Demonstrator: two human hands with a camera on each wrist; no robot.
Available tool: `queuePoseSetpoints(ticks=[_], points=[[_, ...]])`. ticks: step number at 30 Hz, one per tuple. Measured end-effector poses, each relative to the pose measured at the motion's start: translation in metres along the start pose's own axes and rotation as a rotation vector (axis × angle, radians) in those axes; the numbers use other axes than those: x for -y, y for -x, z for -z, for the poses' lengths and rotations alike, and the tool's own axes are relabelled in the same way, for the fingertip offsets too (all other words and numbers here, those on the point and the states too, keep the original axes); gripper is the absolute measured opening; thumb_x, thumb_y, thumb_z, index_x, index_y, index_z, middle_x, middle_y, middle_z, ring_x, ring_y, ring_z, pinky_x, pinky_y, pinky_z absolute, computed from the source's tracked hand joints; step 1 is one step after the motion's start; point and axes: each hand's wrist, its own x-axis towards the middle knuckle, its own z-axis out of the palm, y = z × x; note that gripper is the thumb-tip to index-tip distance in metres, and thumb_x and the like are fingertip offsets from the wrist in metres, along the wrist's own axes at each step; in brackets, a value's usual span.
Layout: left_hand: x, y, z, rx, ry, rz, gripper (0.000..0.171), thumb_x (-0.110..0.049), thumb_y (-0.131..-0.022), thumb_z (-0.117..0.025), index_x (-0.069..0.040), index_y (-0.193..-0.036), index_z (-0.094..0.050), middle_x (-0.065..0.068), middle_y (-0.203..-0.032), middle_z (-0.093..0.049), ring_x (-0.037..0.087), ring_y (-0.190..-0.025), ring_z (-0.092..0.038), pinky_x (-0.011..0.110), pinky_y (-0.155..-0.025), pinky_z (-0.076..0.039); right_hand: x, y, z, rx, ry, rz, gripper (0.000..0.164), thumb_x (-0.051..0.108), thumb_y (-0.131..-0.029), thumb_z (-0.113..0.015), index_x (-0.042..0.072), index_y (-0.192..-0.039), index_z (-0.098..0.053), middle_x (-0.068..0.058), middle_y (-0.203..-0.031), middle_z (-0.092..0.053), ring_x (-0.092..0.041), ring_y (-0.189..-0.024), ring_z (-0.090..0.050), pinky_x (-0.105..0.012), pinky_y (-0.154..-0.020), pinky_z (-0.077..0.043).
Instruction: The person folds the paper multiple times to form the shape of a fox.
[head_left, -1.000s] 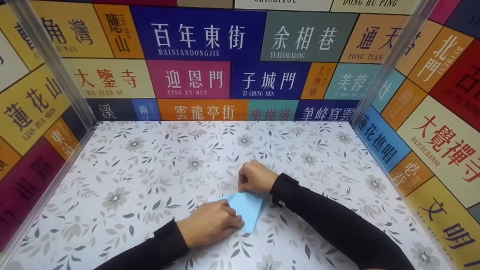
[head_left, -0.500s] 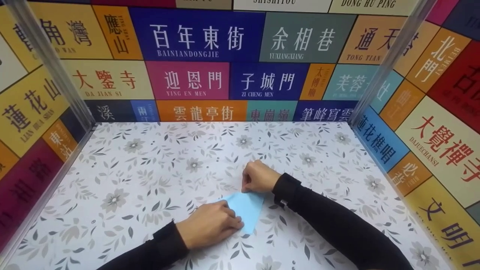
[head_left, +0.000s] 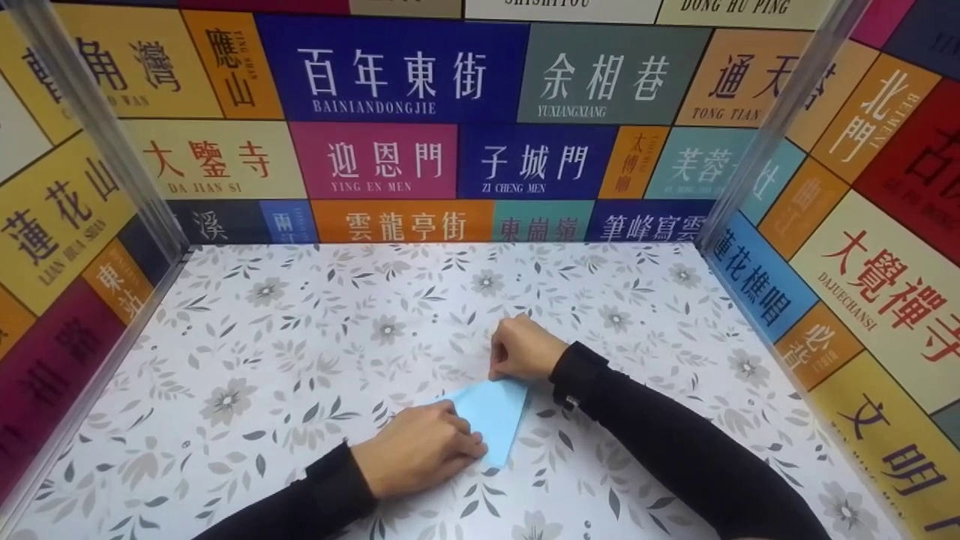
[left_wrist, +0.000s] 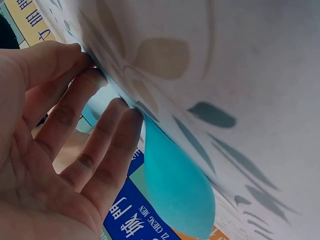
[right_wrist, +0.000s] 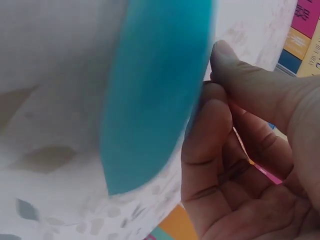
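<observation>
A light-blue sheet of paper (head_left: 501,421) lies on the floral tabletop, in the middle front of the head view. My left hand (head_left: 420,451) covers its left part and presses with the fingertips. The left wrist view shows those fingers only slightly bent against the sheet, part of which curves away from the surface. At the far edge my right hand (head_left: 529,349) has thumb and forefinger together on the paper. From the right wrist, the paper (right_wrist: 155,100) bows up beside the thumb and curled fingers (right_wrist: 207,127). The part under the left hand is hidden.
The tabletop (head_left: 360,292) has a grey leaf-and-flower print. Panels with colourful sign lettering stand behind (head_left: 397,71) and on both sides, with clear posts (head_left: 780,127) at the corners. Black sleeves cover both forearms.
My right hand has slid slightly to the right along the paper's far edge. The left hand stays in place on the sheet.
</observation>
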Motion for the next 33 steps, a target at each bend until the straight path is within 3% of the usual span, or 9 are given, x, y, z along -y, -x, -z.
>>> queuePoseSetpoints(ticks=[5,10,19,33], points=[[0.000,-0.002,0.001,-0.010,-0.027,-0.026,0.015,-0.025,-0.108,-0.081,-0.030,-0.117,-0.092,-0.008,-0.108,-0.089,0.018,-0.092,-0.073,0.031,-0.077,-0.062,-0.004,0.003,-0.002,-0.017,0.009,0.001,0.014,0.012,-0.089,-0.101,0.007,-0.085,-0.088,-0.005,-0.078,-0.084,-0.009,-0.066,-0.066,-0.030,-0.071,-0.059],[0.000,-0.002,0.000,-0.012,-0.062,-0.058,0.014,-0.025,-0.107,-0.081,-0.029,-0.116,-0.092,-0.008,-0.108,-0.089,0.018,-0.092,-0.075,0.030,-0.078,-0.063,-0.007,0.005,0.001,-0.017,-0.006,0.013,0.015,0.011,-0.088,-0.101,0.006,-0.084,-0.088,-0.006,-0.076,-0.084,-0.007,-0.063,-0.064,-0.025,-0.065,-0.056],[-0.001,0.000,0.001,0.008,0.011,0.003,0.014,-0.025,-0.108,-0.082,-0.029,-0.116,-0.092,-0.007,-0.108,-0.089,0.016,-0.090,-0.074,0.028,-0.077,-0.061,-0.014,0.011,0.005,-0.031,0.017,-0.001,0.014,0.007,-0.087,-0.101,0.006,-0.082,-0.087,-0.006,-0.076,-0.083,-0.007,-0.065,-0.064,-0.024,-0.065,-0.055],[-0.002,-0.001,0.001,0.033,0.000,0.004,0.015,-0.027,-0.109,-0.080,-0.030,-0.118,-0.092,-0.007,-0.107,-0.088,0.016,-0.089,-0.072,0.028,-0.076,-0.059,-0.017,0.014,0.009,-0.020,0.000,-0.034,0.013,0.007,-0.089,-0.100,0.005,-0.084,-0.087,-0.006,-0.076,-0.083,-0.007,-0.065,-0.064,-0.024,-0.064,-0.054]])
